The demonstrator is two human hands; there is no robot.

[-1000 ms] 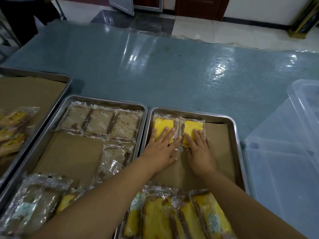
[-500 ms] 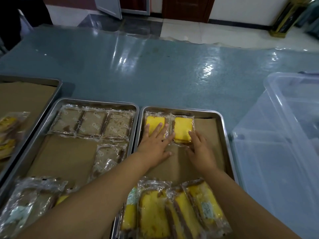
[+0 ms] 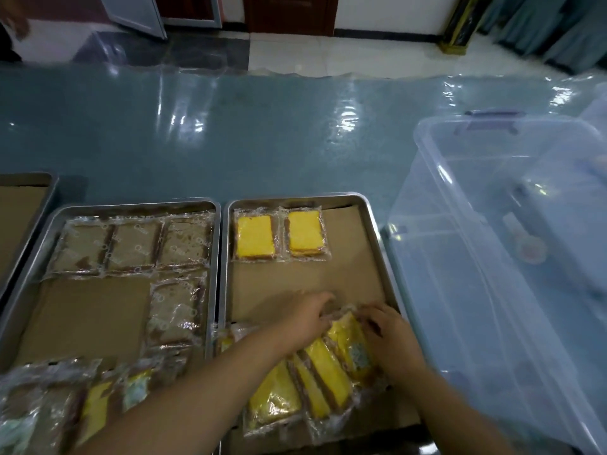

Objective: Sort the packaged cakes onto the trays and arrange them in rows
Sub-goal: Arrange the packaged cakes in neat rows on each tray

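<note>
We hold the top yellow packaged cake (image 3: 353, 346) of a loose pile of yellow cakes (image 3: 295, 389) at the near end of the right steel tray (image 3: 295, 199). Our left hand (image 3: 305, 315) has its fingers curled on the far end of the clear wrapper, and our right hand (image 3: 389, 338) grips the same end from the right side; both are a little blurred. At the far end of this tray, two more yellow cakes (image 3: 255, 236) (image 3: 304, 233) lie flat side by side on brown paper (image 3: 305, 280). The left steel tray (image 3: 131, 205) just beside it carries a row of three brown packaged cakes (image 3: 134, 244) and a fourth brown cake (image 3: 175, 310) nearer to us. A clear plastic bin (image 3: 476, 257) stands at the right on the blue-green surface (image 3: 262, 142).
</note>
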